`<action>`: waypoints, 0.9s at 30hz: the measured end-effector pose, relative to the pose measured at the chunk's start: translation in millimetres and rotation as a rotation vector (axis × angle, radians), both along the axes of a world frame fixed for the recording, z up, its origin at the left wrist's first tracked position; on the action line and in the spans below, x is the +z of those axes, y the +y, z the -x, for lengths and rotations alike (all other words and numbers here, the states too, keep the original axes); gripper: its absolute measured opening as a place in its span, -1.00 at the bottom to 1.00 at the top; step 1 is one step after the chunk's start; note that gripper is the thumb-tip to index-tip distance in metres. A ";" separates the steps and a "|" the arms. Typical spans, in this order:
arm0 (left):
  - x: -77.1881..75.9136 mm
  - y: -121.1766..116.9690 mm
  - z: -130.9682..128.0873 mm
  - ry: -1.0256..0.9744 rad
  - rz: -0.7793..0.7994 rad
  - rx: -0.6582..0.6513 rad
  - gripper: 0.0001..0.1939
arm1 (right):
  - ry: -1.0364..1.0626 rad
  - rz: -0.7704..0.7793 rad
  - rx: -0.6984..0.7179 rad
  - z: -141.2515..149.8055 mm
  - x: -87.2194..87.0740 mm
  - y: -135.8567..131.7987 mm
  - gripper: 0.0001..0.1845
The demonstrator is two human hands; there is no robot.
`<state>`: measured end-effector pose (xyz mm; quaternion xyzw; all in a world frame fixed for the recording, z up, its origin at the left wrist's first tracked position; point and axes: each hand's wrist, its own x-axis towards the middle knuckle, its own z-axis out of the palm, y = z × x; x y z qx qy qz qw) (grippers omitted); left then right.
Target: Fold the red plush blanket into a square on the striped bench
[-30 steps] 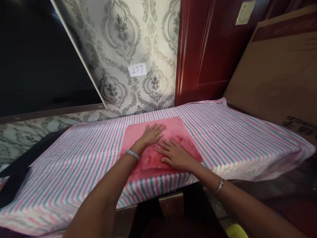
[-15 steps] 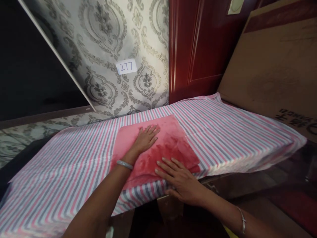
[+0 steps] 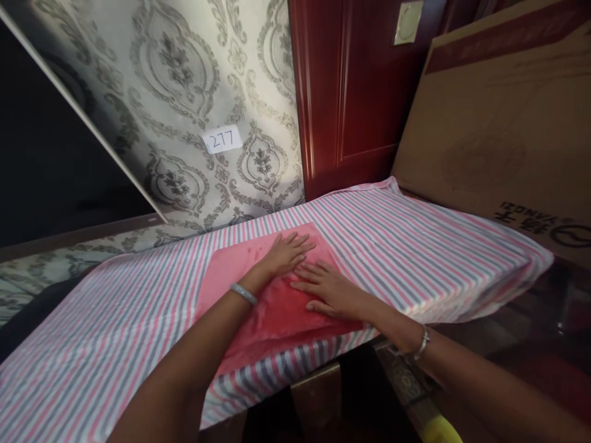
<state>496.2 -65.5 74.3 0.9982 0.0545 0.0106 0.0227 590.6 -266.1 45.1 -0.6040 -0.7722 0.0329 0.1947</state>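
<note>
A pink-red piece of plush fabric, roughly square and possibly a cushion cover, lies flat on a striped cloth. Pressed on its upper part is my left hand, palm down with fingers stretched out. My right hand rests on the fabric's right side, fingers spread and pointing left, close below the left fingertips. Neither hand grips anything. Darker red patches show in the pile around the right hand. The forearms cover part of the fabric's left and right edges.
The striped cloth drapes over a table whose front edge drops off below the fabric. A dark screen stands at the left. A large cardboard box leans at the right, beside a red door. A paper marked 277 is on the wall.
My right hand has moved up and inward from the fabric's front edge. My left hand has slid slightly right, so the hands are closer together. The view has shifted a little.
</note>
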 end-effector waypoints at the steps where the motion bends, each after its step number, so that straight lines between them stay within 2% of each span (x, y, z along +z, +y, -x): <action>1: -6.8 1.4 -2.6 -0.007 -0.005 0.000 -0.49 | -0.001 0.017 -0.018 0.1 -5.8 -0.2 -0.41; 4: -25.7 4.9 -3.3 -0.077 -0.026 -0.009 -0.48 | -0.003 0.020 -0.055 2.1 -17.9 -4.4 -0.41; 6: -32.4 5.6 -1.3 -0.104 -0.048 -0.015 -0.48 | -0.007 0.006 -0.039 3.9 -21.2 -9.0 -0.39; 11: -33.9 5.6 0.5 -0.120 -0.053 -0.024 -0.49 | -0.002 -0.021 0.030 12.6 -27.7 -30.8 -0.32; 17: -35.4 4.4 0.4 -0.130 -0.049 -0.032 -0.48 | -0.008 -0.028 -0.054 31.1 -39.3 -58.2 -0.23; 22: -26.0 -3.5 -1.2 -0.074 -0.025 -0.013 -0.46 | -0.014 -0.046 -0.053 30.8 -37.1 -61.6 -0.26; 25: -10.7 -3.8 8.7 -0.013 0.037 0.006 -0.45 | 0.013 -0.061 -0.036 30.2 -23.5 -59.4 -0.33; 27: 1.0 0.4 26.0 -0.009 0.070 0.024 -0.45 | 0.035 -0.077 -0.008 35.5 -9.4 -52.9 -0.36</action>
